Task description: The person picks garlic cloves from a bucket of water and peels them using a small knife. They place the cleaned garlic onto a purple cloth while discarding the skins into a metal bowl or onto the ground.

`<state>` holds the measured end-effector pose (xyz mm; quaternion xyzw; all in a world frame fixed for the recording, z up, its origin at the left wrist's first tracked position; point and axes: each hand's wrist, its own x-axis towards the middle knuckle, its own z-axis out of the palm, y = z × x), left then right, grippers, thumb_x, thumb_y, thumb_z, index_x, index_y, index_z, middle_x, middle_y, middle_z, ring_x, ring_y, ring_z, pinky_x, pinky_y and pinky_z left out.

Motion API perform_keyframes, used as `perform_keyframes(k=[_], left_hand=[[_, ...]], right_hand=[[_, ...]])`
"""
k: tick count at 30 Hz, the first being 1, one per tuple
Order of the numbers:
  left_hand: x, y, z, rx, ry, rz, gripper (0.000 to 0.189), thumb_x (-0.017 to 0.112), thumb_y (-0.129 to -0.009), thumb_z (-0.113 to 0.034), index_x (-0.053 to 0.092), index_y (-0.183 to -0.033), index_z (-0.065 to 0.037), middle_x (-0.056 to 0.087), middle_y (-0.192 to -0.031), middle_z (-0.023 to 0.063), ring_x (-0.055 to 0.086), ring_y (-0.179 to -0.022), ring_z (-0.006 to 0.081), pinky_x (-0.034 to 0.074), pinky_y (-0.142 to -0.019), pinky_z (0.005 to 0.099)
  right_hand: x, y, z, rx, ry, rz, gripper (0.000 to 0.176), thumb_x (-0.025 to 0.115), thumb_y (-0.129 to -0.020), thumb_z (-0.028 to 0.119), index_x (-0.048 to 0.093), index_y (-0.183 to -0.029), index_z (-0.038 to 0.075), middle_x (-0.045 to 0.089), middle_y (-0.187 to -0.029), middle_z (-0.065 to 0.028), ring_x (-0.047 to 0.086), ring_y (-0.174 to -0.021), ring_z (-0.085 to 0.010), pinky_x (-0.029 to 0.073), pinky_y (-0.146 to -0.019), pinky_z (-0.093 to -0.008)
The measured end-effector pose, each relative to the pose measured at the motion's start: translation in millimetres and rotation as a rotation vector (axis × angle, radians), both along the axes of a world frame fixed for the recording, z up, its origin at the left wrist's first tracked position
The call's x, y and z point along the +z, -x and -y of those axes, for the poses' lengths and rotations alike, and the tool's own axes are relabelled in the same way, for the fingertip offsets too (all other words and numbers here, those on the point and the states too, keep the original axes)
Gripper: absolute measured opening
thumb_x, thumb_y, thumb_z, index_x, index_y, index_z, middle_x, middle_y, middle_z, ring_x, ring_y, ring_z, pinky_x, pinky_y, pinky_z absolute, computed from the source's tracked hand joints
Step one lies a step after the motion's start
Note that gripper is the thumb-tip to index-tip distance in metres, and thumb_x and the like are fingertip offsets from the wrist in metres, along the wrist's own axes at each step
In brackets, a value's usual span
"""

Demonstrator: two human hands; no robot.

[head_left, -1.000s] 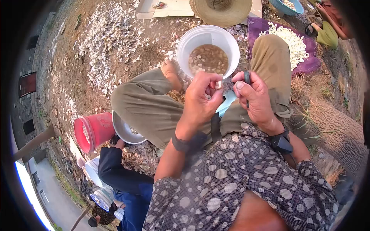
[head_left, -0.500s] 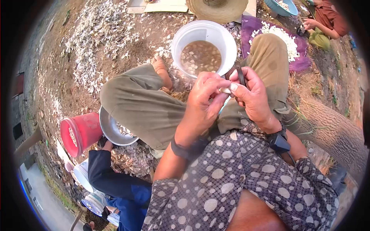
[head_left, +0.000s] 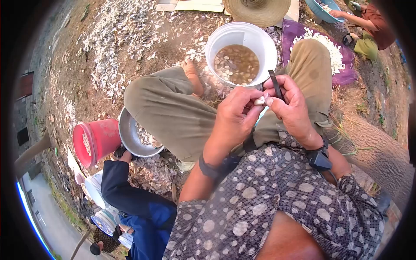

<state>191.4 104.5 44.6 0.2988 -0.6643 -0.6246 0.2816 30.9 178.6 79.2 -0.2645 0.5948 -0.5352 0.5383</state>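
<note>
My left hand (head_left: pixel 234 112) pinches a whitish garlic clove (head_left: pixel 259 101) between thumb and fingers, above my lap. Against that clove rests the thumb tip of my right hand (head_left: pixel 291 113), with a scrap of skin at the fingertips. The right fingers are curled round a small dark knife (head_left: pixel 275 83), whose end sticks up past the index finger. Just beyond both hands stands a white bucket (head_left: pixel 268 52), holding cloves in brownish water (head_left: pixel 242 65).
A purple cloth (head_left: pixel 288 41) carries white cloves (head_left: pixel 336 56). Around lie a straw hat (head_left: pixel 260 12), garlic skins (head_left: pixel 115 56), a red bucket (head_left: pixel 104 138), a metal basin (head_left: pixel 127 130) and a tree trunk (head_left: pixel 372 151). Other people sit at right and lower left.
The whole view has shifted, so the surroundings appear further right. My fingers have changed position on the clove, and the knife leans more. The person at right now reaches to the blue basin.
</note>
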Motion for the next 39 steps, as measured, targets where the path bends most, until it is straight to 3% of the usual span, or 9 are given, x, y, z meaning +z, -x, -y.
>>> perform_keyframes(k=[3,6,9,13,17,19,22,24,39], left_hand=[[3.8,5.7,-4.2,0.046,0.197,0.086,0.026,0.067,-0.087,0.009,0.066,-0.111,0.001,0.064,-0.106,0.0063,0.069,-0.091,0.0126,0.058,-0.08,0.0261],[4.0,9.0,-4.4,0.023,0.066,0.004,0.024,0.067,-0.089,0.005,0.064,-0.113,0.001,0.066,-0.106,0.0086,0.069,-0.086,0.0138,0.06,-0.075,0.0291],[22.4,10.5,-5.2,0.035,-0.526,-0.37,0.024,0.066,-0.093,0.0,0.061,-0.117,0.001,0.067,-0.104,0.0118,0.069,-0.082,0.0152,0.062,-0.069,0.0317],[47.2,9.4,8.2,-0.098,-0.485,-0.419,0.028,0.067,-0.093,-0.002,0.059,-0.119,0.003,0.067,-0.1,0.0154,0.069,-0.076,0.0175,0.061,-0.066,0.0315],[108.1,10.6,7.8,-0.287,-0.41,-0.467,0.031,0.068,-0.088,0.006,0.061,-0.118,0.009,0.066,-0.097,0.0205,0.069,-0.073,0.0234,0.059,-0.064,0.0324],[139.9,31.0,12.3,-0.459,-0.008,-0.722,0.024,0.073,-0.084,0.007,0.066,-0.107,0.012,0.067,-0.081,0.0201,0.069,-0.07,0.0275,0.057,-0.062,0.033],[161.3,36.3,-0.2,-0.622,-0.01,-0.93,0.028,0.073,-0.087,-0.001,0.067,-0.113,0.009,0.067,-0.094,0.02,0.065,-0.068,0.0274,0.053,-0.055,0.0318],[165.6,54.7,-5.0,-0.544,-0.012,-1.136,0.017,0.066,-0.091,0.004,0.067,-0.104,0.015,0.067,-0.094,0.0292,0.069,-0.067,0.0282,0.054,-0.051,0.0294],[164.3,57.9,16.0,-0.464,-0.032,-1.113,0.021,0.067,-0.085,0.007,0.068,-0.106,0.009,0.067,-0.091,0.0214,0.066,-0.07,0.0268,0.053,-0.058,0.0316]], right_hand=[[0.1,2.3,-1.7,-0.018,0.008,-0.022,0.025,0.061,-0.094,0.001,0.054,-0.118,0.002,0.061,-0.099,0.0006,0.057,-0.09,-0.0026,0.048,-0.079,-0.021],[-0.6,8.5,-5.1,-0.058,-0.001,0.068,0.022,0.06,-0.095,0.003,0.055,-0.116,0.003,0.061,-0.094,0.0013,0.053,-0.077,-0.0003,0.042,-0.065,-0.0179],[-11.4,20.7,-12.1,-0.068,0.003,0.161,0.019,0.059,-0.096,0.007,0.056,-0.114,0.004,0.062,-0.086,0.0009,0.045,-0.06,0.0005,0.033,-0.051,-0.0172],[-30.9,33.4,-20.0,-0.056,-0.003,0.211,0.017,0.058,-0.096,0.01,0.056,-0.112,0.004,0.062,-0.08,-0.0018,0.038,-0.049,-0.0006,0.027,-0.043,-0.0184],[-56.5,38.6,-30.5,-0.094,0.016,0.294,0.016,0.059,-0.095,0.009,0.055,-0.11,0.004,0.062,-0.081,-0.0032,0.039,-0.05,-0.0003,0.027,-0.044,-0.0177],[-50.4,38.1,-28.7,-0.095,-0.025,0.304,0.016,0.059,-0.096,0.008,0.055,-0.11,0.004,0.062,-0.082,-0.0045,0.038,-0.05,-0.0007,0.027,-0.045,-0.018],[-57.9,36.9,-23.4,-0.102,-0.037,0.332,0.015,0.058,-0.096,0.007,0.055,-0.111,0.005,0.062,-0.082,-0.0042,0.038,-0.05,-0.0002,0.027,-0.044,-0.0183],[-54.7,35.1,-21.6,-0.11,-0.045,0.35,0.015,0.058,-0.096,0.007,0.056,-0.11,0.005,0.062,-0.083,-0.004,0.038,-0.05,0.0,0.027,-0.044,-0.0183],[-62.3,42.3,-10.0,-0.277,-0.123,0.308,0.016,0.058,-0.097,0.006,0.056,-0.113,0.003,0.062,-0.083,-0.0022,0.039,-0.052,0.0007,0.029,-0.045,-0.0175]])
